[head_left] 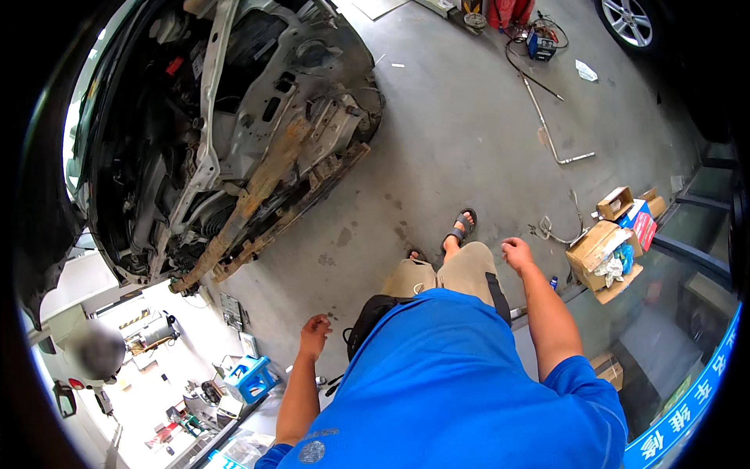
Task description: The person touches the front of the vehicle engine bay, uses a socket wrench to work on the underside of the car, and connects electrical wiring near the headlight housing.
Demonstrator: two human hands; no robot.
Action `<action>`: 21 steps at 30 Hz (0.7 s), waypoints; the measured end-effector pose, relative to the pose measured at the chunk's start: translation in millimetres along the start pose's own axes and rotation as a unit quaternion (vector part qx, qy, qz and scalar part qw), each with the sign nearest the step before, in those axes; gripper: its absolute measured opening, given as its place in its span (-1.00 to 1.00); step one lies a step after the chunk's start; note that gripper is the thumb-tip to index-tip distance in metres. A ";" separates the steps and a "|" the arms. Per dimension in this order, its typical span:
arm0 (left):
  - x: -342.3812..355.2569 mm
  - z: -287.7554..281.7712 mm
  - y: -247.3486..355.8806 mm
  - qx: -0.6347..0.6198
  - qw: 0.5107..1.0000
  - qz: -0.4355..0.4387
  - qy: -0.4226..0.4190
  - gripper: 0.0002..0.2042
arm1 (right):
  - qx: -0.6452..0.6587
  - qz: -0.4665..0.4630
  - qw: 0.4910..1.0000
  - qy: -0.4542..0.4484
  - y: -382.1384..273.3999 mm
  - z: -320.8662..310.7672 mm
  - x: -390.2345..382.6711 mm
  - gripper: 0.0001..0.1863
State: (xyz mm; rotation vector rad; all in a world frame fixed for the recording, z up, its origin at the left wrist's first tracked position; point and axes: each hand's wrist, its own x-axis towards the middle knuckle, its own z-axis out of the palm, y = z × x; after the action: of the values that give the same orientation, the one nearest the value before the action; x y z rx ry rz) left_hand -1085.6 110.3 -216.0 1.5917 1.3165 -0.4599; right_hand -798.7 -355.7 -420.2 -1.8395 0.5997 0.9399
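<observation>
My left hand point(315, 336) hangs beside my hip with loosely bent fingers slightly apart and nothing visible in them. On the other side, my right hand point(516, 254) is held out past my thigh, its fingers curled in and no object showing. Neither hand touches anything. Ahead to the left stands a car point(258, 133) with its front stripped, so the bare metal frame and engine bay show. A rusty crossbeam point(262, 191) runs along its front. Nearest my right hand are a cable with metal ends point(547, 230) on the floor and an open cardboard box point(591, 254).
A bent metal bar point(547, 129) lies on the grey floor ahead, near a small device with cables point(541, 43). Glass panels point(664, 336) line my right side. A blue plastic carrier point(254, 378) and tools stand behind left. Another car's wheel point(627, 22) shows far right.
</observation>
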 end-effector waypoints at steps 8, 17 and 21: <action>-4.2 -19.4 -50.6 -0.037 0.997 0.063 0.009 -0.67 | -0.029 -0.007 1.000 0.011 40.8 22.1 -19.7 -0.74; -25.0 -43.1 -211.3 -0.204 0.974 -0.038 0.087 -0.68 | -0.215 0.019 0.976 0.001 17.0 68.7 -29.8 -0.70; -14.7 -18.8 -384.6 0.436 0.858 0.240 0.131 -0.67 | -0.323 -0.153 0.933 0.043 -56.5 102.1 3.5 -0.59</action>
State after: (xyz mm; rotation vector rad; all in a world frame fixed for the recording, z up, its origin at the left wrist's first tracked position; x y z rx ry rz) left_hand -1440.8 91.9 -364.5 2.7361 0.8510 -0.5726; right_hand -790.4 -239.2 -419.1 -2.4784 0.0270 0.9053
